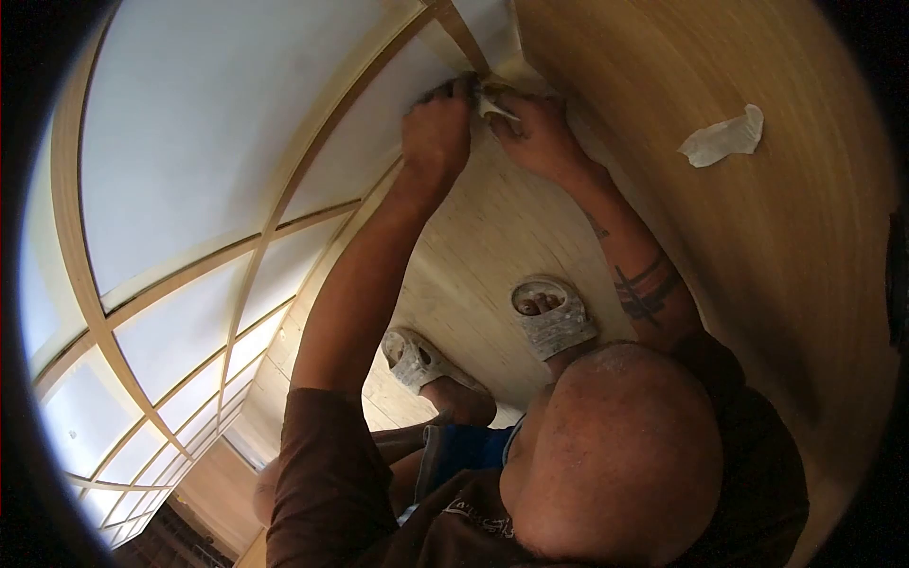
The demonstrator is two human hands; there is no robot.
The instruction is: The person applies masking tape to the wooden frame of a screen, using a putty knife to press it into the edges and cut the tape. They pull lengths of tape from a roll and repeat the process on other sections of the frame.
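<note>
My left hand (437,131) is closed, low in the corner where the gridded panel meets the wood-grain wall. Something dark shows at its fingertips, too small to make out. Close beside it, my right hand (538,133) pinches a pale strip of tape (498,106) that hangs from the fingers. Both hands nearly touch at the foot of a wooden strip (462,36) of the grid. The fingertips are partly hidden behind the knuckles.
The white panel (208,123) with wooden grid strips curves along the left. On the right, a crumpled piece of tape (724,138) sticks to the wood-grain wall (805,246). My feet in worn sandals (554,317) stand on the pale plank floor (473,241).
</note>
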